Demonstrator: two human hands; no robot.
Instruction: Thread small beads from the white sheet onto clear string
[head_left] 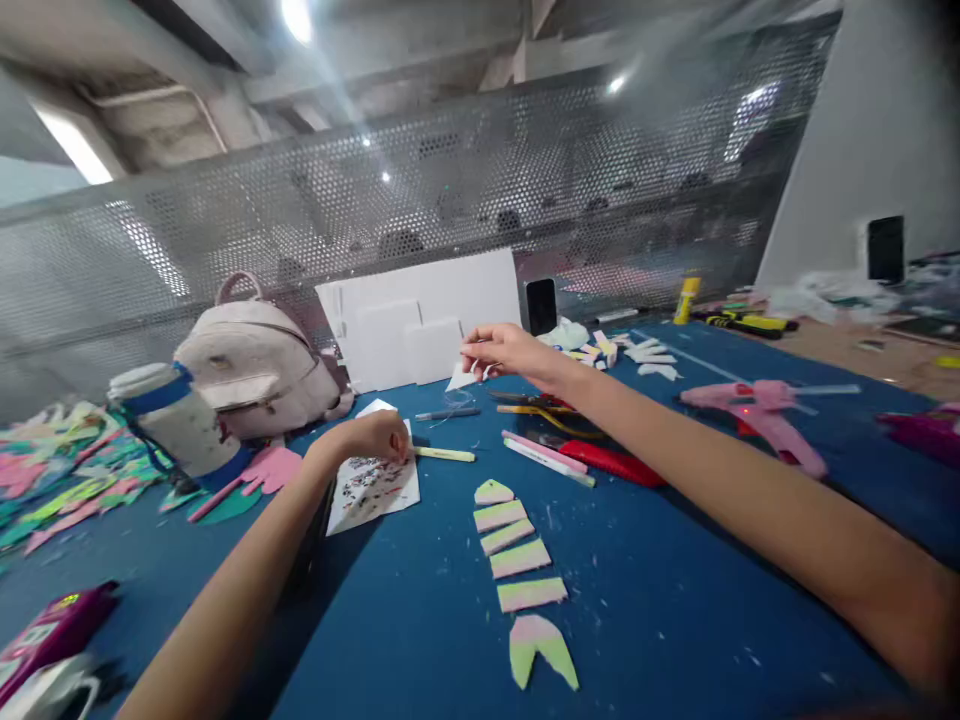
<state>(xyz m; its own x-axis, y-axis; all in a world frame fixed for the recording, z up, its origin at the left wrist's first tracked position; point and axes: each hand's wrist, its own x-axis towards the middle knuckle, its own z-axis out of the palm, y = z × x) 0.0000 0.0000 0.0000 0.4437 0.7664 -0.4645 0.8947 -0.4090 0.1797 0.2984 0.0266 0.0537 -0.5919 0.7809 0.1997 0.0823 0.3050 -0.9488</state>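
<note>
My left hand (381, 437) rests curled on a white sheet with a printed pattern (373, 482), its fingers closed next to a pale yellow pen (444, 455). My right hand (504, 352) reaches far across the blue table, fingers pinched on a small white scrap (463, 377) in front of white foam boards (420, 318). Near me lies a row of pink-and-green foam pieces (517, 562) laid out like a fish.
A pale backpack (259, 362) and a white jar with a blue band (178, 417) stand at the left, beside colourful cut-outs (56, 472). A pink glue gun (757, 410), scissors (541, 408), pens and a red cutter (615, 464) lie to the right. A perforated metal screen backs the table.
</note>
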